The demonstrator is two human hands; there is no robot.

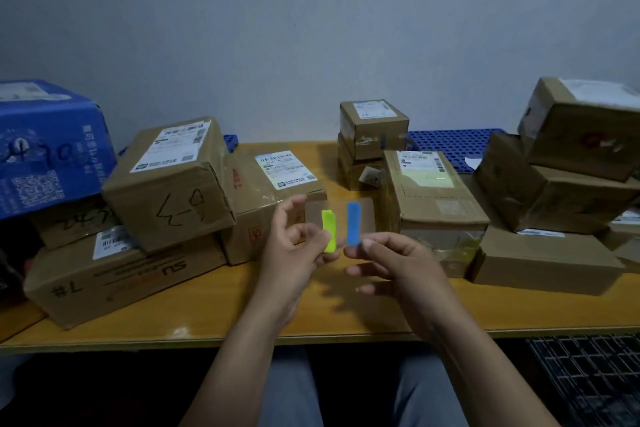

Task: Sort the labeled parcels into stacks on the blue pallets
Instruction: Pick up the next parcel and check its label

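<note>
L hand (294,248) & R hand (401,263) up together, fingers (367,246) pinching card (367,215).

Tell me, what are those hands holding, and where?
A clear sheet with a yellow strip and a blue strip: left hand pinches its left edge, right hand its bottom edge.

Perhaps "7#" on low carton (138,288)

Person, entry by part.
Left hand (294,246): bare.
Right hand (398,263): bare, thumbnail short.
Forearms (242,340): bare down to bottom frame edge.
Trousers (287,388): grey-blue, plain cloth, possibly denim, light too dim to tell. Both legs visible below near edge of tabletop (207,322), dark gap between.
</note>
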